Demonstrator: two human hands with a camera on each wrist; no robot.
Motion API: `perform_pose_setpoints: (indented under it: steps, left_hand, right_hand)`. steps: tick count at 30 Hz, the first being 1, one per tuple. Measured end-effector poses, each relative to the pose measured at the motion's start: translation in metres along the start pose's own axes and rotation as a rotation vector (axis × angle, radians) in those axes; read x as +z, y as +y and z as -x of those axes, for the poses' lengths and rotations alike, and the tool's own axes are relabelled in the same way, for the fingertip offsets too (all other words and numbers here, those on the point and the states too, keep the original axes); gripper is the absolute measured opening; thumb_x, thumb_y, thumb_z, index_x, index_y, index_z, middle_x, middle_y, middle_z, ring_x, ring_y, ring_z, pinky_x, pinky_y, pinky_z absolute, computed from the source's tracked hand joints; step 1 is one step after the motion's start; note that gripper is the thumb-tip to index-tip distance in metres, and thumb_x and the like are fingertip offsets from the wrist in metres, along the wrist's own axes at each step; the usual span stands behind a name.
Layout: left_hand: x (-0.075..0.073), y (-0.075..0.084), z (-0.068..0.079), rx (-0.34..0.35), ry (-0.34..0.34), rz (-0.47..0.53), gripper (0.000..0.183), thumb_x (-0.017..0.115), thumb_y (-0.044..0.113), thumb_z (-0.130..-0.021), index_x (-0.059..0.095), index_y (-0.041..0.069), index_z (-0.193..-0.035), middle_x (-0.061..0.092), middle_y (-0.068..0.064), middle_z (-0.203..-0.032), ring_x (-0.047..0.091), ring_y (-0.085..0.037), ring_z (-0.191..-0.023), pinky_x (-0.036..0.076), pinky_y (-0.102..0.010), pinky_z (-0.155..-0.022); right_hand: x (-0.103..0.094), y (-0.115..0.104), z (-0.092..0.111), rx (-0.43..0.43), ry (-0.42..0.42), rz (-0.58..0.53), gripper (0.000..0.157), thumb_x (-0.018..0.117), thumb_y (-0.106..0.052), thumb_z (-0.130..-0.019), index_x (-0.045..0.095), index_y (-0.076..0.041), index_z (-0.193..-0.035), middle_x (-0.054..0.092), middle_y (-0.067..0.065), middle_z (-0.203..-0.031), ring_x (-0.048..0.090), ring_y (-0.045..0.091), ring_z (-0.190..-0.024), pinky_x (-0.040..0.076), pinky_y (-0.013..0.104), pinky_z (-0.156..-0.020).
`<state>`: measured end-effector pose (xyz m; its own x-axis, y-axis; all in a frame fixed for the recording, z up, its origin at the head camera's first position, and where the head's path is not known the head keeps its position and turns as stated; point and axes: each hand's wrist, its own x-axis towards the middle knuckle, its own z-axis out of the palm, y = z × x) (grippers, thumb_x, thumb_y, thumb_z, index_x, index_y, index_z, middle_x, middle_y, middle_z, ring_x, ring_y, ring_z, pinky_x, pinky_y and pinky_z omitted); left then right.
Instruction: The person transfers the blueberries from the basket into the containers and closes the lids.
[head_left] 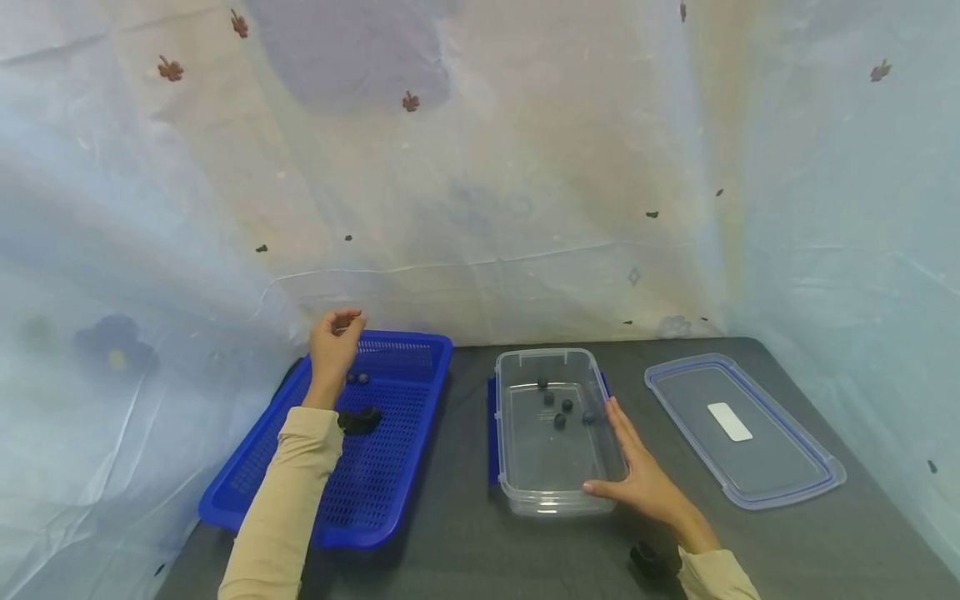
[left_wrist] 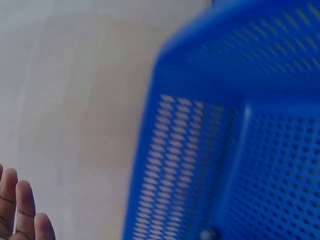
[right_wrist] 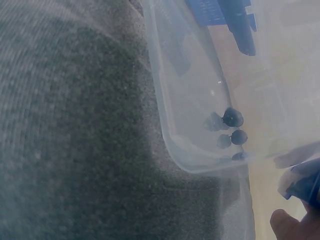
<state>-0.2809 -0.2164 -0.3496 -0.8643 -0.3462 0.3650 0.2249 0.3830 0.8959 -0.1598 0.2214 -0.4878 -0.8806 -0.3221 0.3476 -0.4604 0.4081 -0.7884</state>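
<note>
My left hand (head_left: 334, 346) hovers above the far left part of a blue perforated plastic basket (head_left: 430, 433). Its fingers (left_wrist: 26, 205) look relaxed and hold nothing in the left wrist view. Two blueberries (head_left: 363, 378) lie in the basket near that hand. At the right side of a clear plastic container (head_left: 525, 475) rests my right hand (head_left: 641, 479), thumb and fingers spread apart along the rim. Several blueberries (head_left: 567, 405) sit on the container's bottom, mostly toward its far half. A few blueberries (right_wrist: 233, 117) show through its clear wall in the right wrist view.
A clear lid (head_left: 780, 450) with a blue seal and a white label lies on the dark grey table (head_left: 465, 550), right of the container. Blue side clips (head_left: 492, 429) hang from the container. A patterned plastic sheet (head_left: 525, 183) rises behind the table and along both sides.
</note>
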Motion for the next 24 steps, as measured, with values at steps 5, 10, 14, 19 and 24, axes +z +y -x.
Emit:
perform_pose_setpoints:
  steps: [5, 10, 14, 19, 24]
  left_hand:
    - [0.0, -0.026, -0.003, -0.052, 0.063, -0.063, 0.026, 0.065, 0.015, -0.093, 0.065, -0.005, -0.109, 0.06, -0.012, -0.099, 0.051, -0.019, -0.089, 0.042, -0.031, -0.072]
    - [0.001, -0.054, -0.001, -0.1, 0.103, -0.132, 0.022, 0.067, 0.013, -0.091, 0.066, -0.004, -0.106, 0.063, -0.019, -0.102, 0.051, -0.033, -0.103, 0.03, -0.05, -0.099]
    - [0.003, -0.071, 0.002, -0.144, 0.105, -0.167, 0.023, 0.067, 0.009, -0.091, 0.065, -0.006, -0.108, 0.062, -0.024, -0.106, 0.049, -0.038, -0.109, 0.026, -0.054, -0.101]
    - [0.004, -0.089, 0.009, -0.193, 0.101, -0.166, 0.023, 0.065, 0.005, -0.091, 0.065, -0.01, -0.108, 0.062, -0.028, -0.105, 0.052, -0.039, -0.105, 0.031, -0.052, -0.099]
    - [0.004, -0.107, 0.009, -0.204, 0.067, -0.218, 0.022, 0.066, 0.003, -0.089, 0.065, -0.01, -0.106, 0.063, -0.028, -0.101, 0.052, -0.04, -0.104, 0.024, -0.052, -0.103]
  right_hand:
    - [0.0, 0.0, 0.0, -0.005, 0.007, -0.004, 0.121, 0.087, -0.022, -0.067, 0.006, -0.002, -0.154, -0.003, 0.014, -0.161, 0.001, 0.05, -0.14, 0.014, 0.073, -0.1]
    - [0.0, 0.001, 0.0, -0.008, -0.001, -0.008, 0.121, 0.087, -0.022, -0.068, 0.005, -0.005, -0.155, -0.004, 0.014, -0.161, 0.001, 0.05, -0.14, 0.014, 0.074, -0.099]
    - [0.0, 0.002, 0.001, -0.008, 0.002, -0.007, 0.121, 0.087, -0.022, -0.068, 0.005, -0.005, -0.155, -0.003, 0.014, -0.16, 0.0, 0.049, -0.141, 0.013, 0.073, -0.1]
    - [-0.001, 0.001, 0.002, -0.009, 0.003, -0.014, 0.121, 0.087, -0.021, -0.067, 0.005, -0.002, -0.154, -0.003, 0.017, -0.16, 0.0, 0.049, -0.14, 0.013, 0.072, -0.1]
    - [0.0, 0.001, 0.001, -0.027, 0.003, -0.005, 0.121, 0.087, -0.022, -0.068, 0.005, -0.001, -0.154, -0.003, 0.016, -0.16, 0.002, 0.05, -0.14, 0.014, 0.074, -0.099]
